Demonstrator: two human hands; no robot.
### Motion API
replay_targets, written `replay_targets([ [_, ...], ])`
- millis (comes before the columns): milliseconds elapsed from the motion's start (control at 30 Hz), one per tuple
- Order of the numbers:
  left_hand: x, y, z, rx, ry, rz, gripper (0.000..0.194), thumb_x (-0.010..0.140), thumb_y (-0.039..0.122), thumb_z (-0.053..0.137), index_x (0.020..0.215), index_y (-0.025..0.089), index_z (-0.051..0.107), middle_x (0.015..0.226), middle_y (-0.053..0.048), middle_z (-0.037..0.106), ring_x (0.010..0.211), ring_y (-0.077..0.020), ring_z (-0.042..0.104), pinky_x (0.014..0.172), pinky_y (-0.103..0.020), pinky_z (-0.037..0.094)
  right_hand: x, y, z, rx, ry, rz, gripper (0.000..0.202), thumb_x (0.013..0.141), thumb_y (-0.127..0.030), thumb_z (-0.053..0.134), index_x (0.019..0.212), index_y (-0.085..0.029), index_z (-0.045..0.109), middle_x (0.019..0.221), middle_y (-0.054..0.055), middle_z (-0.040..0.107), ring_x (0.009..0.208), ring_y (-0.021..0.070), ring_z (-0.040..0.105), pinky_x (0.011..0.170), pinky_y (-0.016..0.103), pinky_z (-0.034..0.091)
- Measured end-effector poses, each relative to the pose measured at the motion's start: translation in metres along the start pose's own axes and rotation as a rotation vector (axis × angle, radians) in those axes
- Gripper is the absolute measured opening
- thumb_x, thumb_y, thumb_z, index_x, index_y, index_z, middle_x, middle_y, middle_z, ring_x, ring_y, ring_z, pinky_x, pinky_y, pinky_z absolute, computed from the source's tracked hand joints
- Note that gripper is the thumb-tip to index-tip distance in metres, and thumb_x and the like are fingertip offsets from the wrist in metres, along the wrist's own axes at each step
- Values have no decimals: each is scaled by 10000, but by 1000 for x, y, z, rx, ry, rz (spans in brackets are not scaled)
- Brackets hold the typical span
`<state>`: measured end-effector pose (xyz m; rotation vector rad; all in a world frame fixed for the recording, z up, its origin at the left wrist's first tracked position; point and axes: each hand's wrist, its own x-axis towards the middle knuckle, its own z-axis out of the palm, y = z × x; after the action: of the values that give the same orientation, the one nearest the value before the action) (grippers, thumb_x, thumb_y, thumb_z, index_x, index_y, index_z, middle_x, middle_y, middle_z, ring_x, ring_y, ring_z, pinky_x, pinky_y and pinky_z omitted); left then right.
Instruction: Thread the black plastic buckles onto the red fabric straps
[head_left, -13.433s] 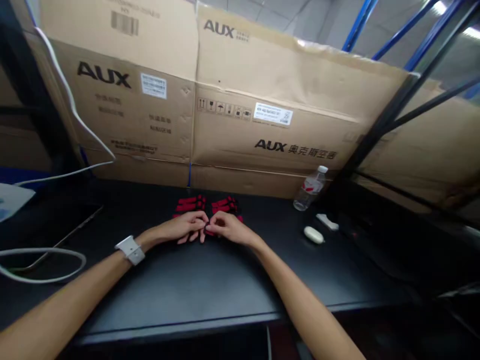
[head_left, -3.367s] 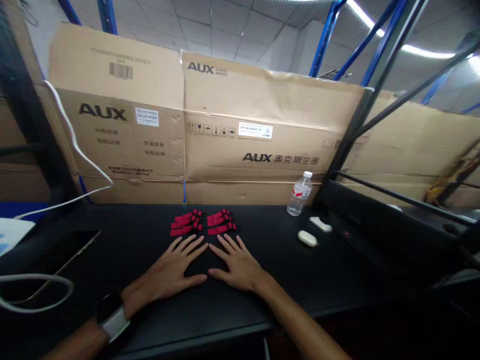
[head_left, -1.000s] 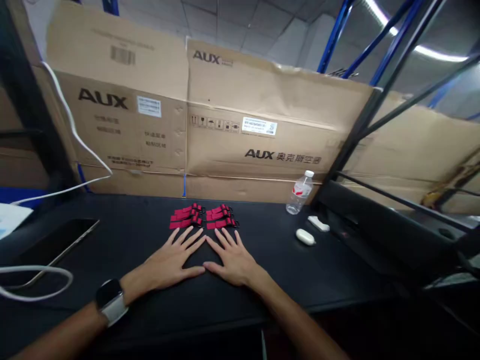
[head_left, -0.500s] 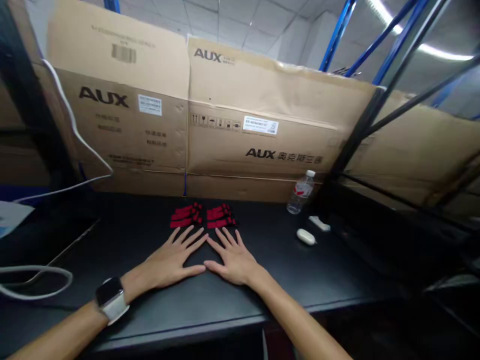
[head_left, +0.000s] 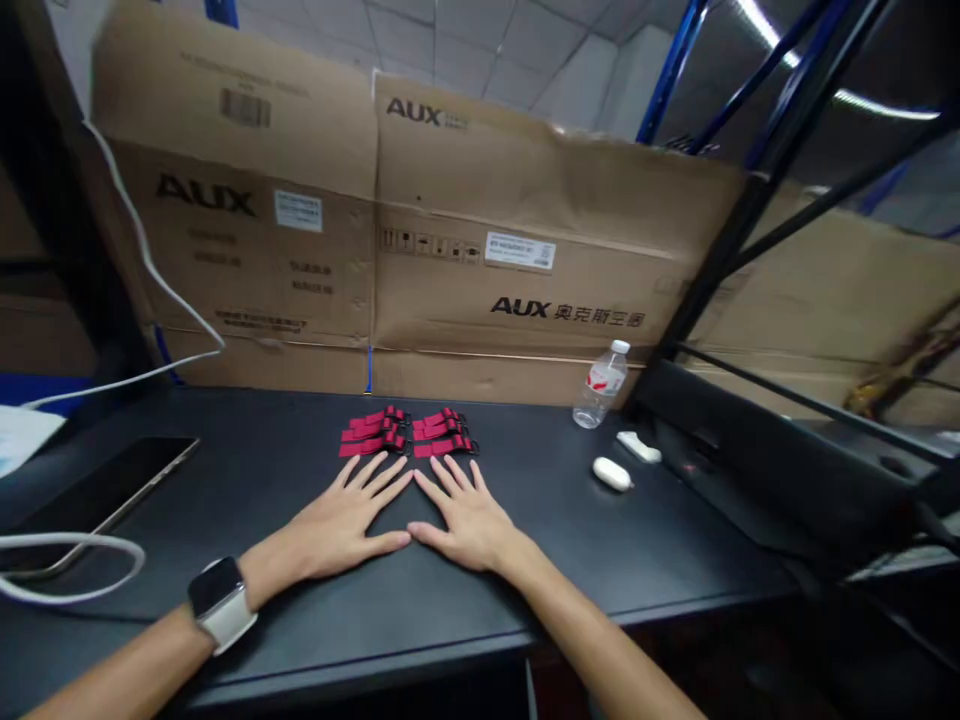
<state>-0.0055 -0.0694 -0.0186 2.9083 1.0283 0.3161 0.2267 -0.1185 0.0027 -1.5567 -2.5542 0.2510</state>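
My left hand [head_left: 341, 525] lies palm down on the black table [head_left: 360, 625], fingers spread and holding nothing. A watch [head_left: 221, 603] with a light band is on that wrist. Beside it my right hand [head_left: 465, 515] is also flat with its fingers apart, empty; the two thumb tips meet or nearly meet. Just beyond the fingertips lie two small groups of red straps with black buckles, a left group [head_left: 369, 432] and a right group [head_left: 439, 433]. The straps in each group are laid one behind another.
A water bottle [head_left: 600, 385], a white oval case [head_left: 612, 474] and a small white object [head_left: 638, 447] stand or lie at the right. A tablet-like device [head_left: 97, 495] and a white cable [head_left: 139, 560] are at the left. Cardboard [head_left: 450, 300] walls the back; a dark bag [head_left: 772, 460] lies far right.
Both hands have stayed in place. The picture's brightness differs: the straps, device and bag show more clearly now, while the cardboard looks darker.
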Motion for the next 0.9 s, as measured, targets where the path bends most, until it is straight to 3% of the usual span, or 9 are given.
replay_targets([
  [167,0,0,0,-11,-16,-5,739,852,686,359,1478,352,149,1550,-7,196,1419,-316,168,1136,-539,114,0,0,-1,-2,6,-1,742,867,-710,229,1484,-300,171,1561,61,129,1439,279,59,1130,561,35],
  [367,0,0,0,-36,9,-14,805,856,681,353,1493,294,49,1550,-35,195,1424,-295,161,1149,-487,118,0,-2,-3,-9,-14,5,718,877,-695,239,1478,-304,200,1563,60,118,1439,279,53,1130,558,29],
  [467,0,0,0,-29,1,-3,761,854,680,363,1485,334,114,1548,-16,210,1423,-296,165,1148,-503,108,0,-1,-2,-3,-3,-2,723,872,-704,229,1477,-311,196,1561,63,127,1438,282,61,1128,564,35],
  [900,1,1,-2,-58,16,-16,785,847,683,378,1489,336,89,1545,-20,227,1420,-299,176,1144,-516,127,-1,-1,-1,-3,20,0,753,876,-689,255,1495,-291,98,1560,59,143,1437,283,79,1134,553,55],
])
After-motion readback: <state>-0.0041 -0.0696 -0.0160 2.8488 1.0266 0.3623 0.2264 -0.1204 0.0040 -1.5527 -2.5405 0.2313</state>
